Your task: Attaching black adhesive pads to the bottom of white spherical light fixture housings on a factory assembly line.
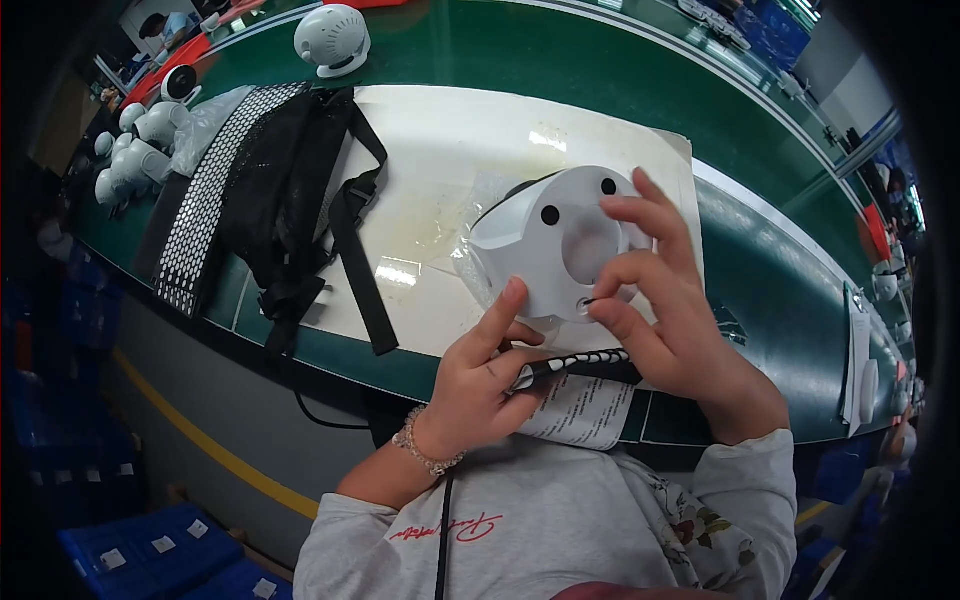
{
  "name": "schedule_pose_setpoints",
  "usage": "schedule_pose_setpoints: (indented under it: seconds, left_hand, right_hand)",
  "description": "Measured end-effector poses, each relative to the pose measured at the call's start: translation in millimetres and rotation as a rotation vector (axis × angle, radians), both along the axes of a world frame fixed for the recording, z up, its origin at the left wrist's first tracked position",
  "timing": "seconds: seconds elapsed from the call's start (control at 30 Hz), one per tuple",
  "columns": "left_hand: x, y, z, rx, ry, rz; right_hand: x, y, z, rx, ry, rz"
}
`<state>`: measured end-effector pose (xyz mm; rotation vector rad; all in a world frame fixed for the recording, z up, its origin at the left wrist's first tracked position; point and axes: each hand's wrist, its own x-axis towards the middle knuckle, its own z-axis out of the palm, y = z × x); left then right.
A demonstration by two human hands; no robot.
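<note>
A white plastic housing (pixel 520 245) with a large round opening rests on clear bubble wrap (pixel 468 262). Two black round pads (pixel 550 215) sit on its face, and a small round recess shows at its near edge. My right hand (pixel 665 300) is closed, thumb and forefinger pinching what looks like a small black pad at that recess; its other fingers reach over the housing's right side. Between the fingers of my left hand (pixel 485 375) is a black strip with white round spots (pixel 575 362), while the left forefinger touches the housing's near left edge.
A white board (pixel 420 130) covers part of the green table. On it, left, lie a black mesh bag with straps (pixel 275 200) and a black sheet with white holes (pixel 205 190). White camera units (pixel 135 165) cluster far left; another (pixel 333 40) stands at the back. A printed sheet (pixel 580 415) lies near me.
</note>
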<state>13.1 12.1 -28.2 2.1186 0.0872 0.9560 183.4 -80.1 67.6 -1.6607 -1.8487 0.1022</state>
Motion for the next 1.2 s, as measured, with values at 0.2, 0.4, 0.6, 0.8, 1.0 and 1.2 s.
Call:
schedule_pose_setpoints:
  seconds: [0.2, 0.4, 0.6, 0.8, 1.0, 1.2]
  left_hand:
    - [1.9, -0.1, -0.1, -0.002, -0.029, 0.025]
    - [8.2, -4.6, -1.4, -0.039, -0.134, 0.118]
    - [6.9, -4.9, -0.7, -0.058, -0.146, 0.116]
    - [6.3, -5.3, -0.7, -0.088, -0.147, 0.073]
    - [5.2, -3.3, 0.6, -0.034, -0.166, 0.07]
    - [5.9, -1.4, 0.8, -0.018, -0.159, 0.043]
  right_hand:
    - [-4.1, -2.2, -3.7, -0.067, 0.051, -0.017]
    - [-11.0, -16.8, -7.0, 0.106, -0.473, -0.132]
    - [-17.4, -29.0, -3.5, 0.123, -0.672, -0.136]
    - [-20.7, -23.5, -14.0, 0.214, -0.337, -0.048]
    - [-18.2, -16.9, -29.3, 0.359, -0.437, 0.067]
    - [-16.9, -17.5, -31.7, 0.452, -0.487, 0.1]
